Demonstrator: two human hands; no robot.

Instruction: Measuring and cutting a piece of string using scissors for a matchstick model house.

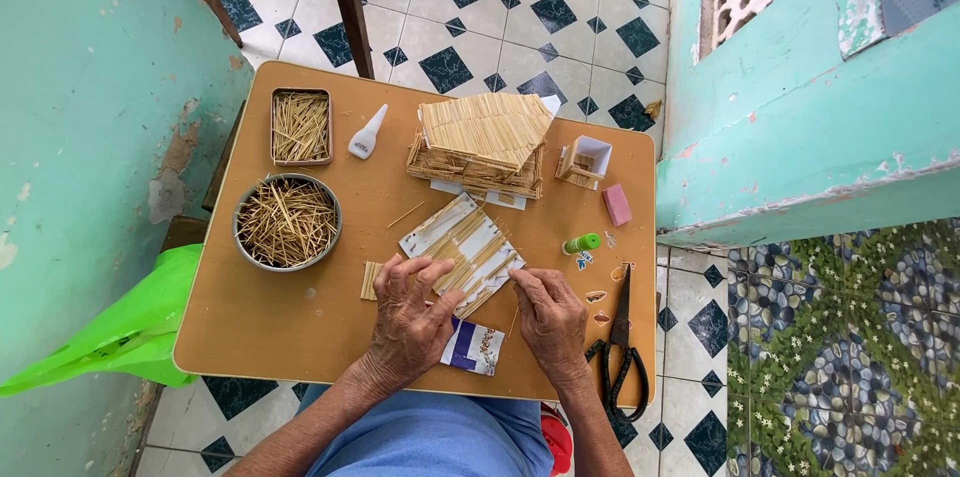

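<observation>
1. Left hand (408, 322) lies flat near the table's near edge, fingers spread and pressing on the near-left corner of a white card panel (463, 249) partly covered with rows of thin sticks; it clamps nothing, it only pins the panel down.
2. Right hand (550, 322) sits just right of it, thumb and forefinger pinched together at the panel's near-right edge, seemingly on a single stick, though the stick itself is too thin to make out for sure.
3. By my judgement the step in hand is laying sticks side by side onto the card; roughly half of its face looks covered. A next stick would call for lining it up against the last row while the left hand keeps the card from sliding.
4. Under the wrists lies a printed scrap of card (472, 347); black scissors (620, 342) lie right of the right hand, by the table's right edge.
5. Farther out, a green-capped glue stick (582, 243) lies right of the panel, and a round bowl of sticks (287, 222) stands to its left.
6. Farthest on the wooden table (250, 322) are a rectangular tin of sticks (300, 126), a small white glue bottle (367, 132), a finished stick-clad roof model (482, 142) and a pink eraser (617, 204).
</observation>
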